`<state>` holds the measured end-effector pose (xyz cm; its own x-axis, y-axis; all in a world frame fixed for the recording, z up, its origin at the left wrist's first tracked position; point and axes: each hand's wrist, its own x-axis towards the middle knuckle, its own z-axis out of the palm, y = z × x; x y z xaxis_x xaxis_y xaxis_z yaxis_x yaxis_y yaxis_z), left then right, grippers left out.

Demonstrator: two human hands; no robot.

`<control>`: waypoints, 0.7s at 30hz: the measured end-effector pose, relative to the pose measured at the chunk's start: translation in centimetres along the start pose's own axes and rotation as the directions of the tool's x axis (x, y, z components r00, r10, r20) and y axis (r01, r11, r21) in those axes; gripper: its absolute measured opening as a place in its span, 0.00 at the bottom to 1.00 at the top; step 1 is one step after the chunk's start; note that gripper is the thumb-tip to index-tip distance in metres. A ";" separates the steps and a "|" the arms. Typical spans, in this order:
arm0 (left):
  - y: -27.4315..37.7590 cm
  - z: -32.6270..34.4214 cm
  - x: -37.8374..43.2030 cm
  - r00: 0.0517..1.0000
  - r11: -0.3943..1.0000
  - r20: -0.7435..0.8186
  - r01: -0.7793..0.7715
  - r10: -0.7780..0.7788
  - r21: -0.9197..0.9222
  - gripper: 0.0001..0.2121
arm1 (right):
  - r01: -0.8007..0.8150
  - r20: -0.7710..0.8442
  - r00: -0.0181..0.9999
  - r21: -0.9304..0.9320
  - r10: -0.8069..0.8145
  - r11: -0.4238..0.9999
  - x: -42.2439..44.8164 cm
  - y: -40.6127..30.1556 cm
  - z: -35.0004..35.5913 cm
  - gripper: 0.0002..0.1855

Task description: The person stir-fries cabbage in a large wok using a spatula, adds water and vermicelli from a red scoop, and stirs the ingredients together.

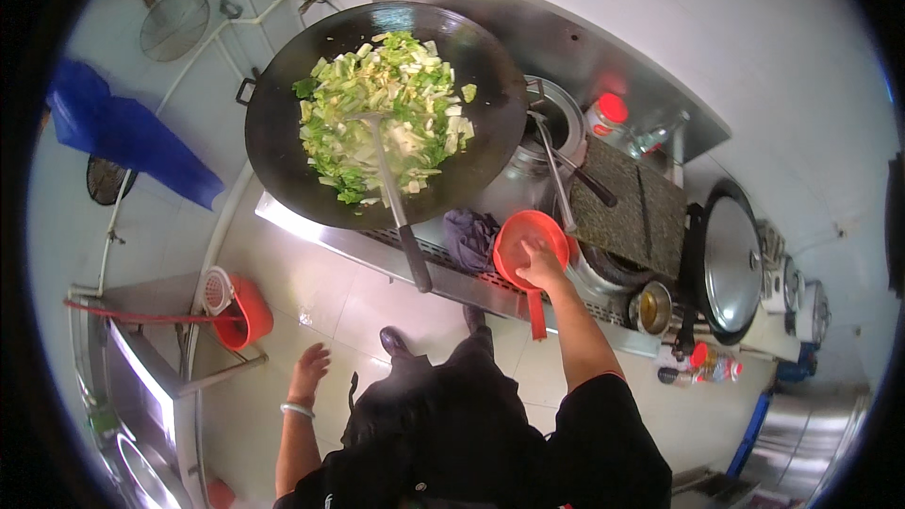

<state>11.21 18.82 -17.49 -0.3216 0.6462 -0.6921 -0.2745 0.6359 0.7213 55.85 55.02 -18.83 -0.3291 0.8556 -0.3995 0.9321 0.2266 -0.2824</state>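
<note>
A large dark wok holds chopped leafy greens with pale stem pieces. A metal spatula rests in it, its dark handle jutting over the wok's near rim. My right hand is over the bowl of a red plastic dipper, thumb and fingers pointing into it; whether they grip anything is unclear. The dipper's handle points towards me, past the counter edge. Low on the left, away from the counter, my left hand is empty with loosely bent fingers.
Beside the dipper lies a dark cloth. Long-handled utensils lean from a metal pot across a speckled board. Farther right are a small metal bowl and a large lid. A red bucket stands left.
</note>
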 end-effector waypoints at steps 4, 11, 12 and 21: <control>3.7 13.2 1.2 0.938 0.998 0.346 -0.019 -0.003 0.060 0.21 | 0.218 0.209 0.964 -0.278 -0.163 0.935 3.6 0.8 0.1 0.32; 0.2 37.8 5.4 0.720 0.873 0.674 -0.212 -0.163 0.438 0.29 | 0.246 0.207 0.957 -0.216 -0.202 0.945 6.4 3.0 2.6 0.26; 0.1 40.1 5.9 0.672 0.943 0.721 -0.103 -0.169 0.317 0.28 | 0.202 0.211 0.964 -0.190 -0.161 0.961 6.7 3.6 2.5 0.29; 1.8 45.0 5.8 0.820 0.927 0.518 0.354 -0.243 -0.126 0.24 | 0.432 0.101 0.900 -0.343 -0.425 0.834 4.9 4.0 2.2 0.24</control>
<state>49.62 42.74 -21.41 0.2723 0.5944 -0.7567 -0.4827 0.7647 0.4270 57.62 59.14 -23.83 -0.7073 0.6265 -0.3275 0.6869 0.7185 -0.1092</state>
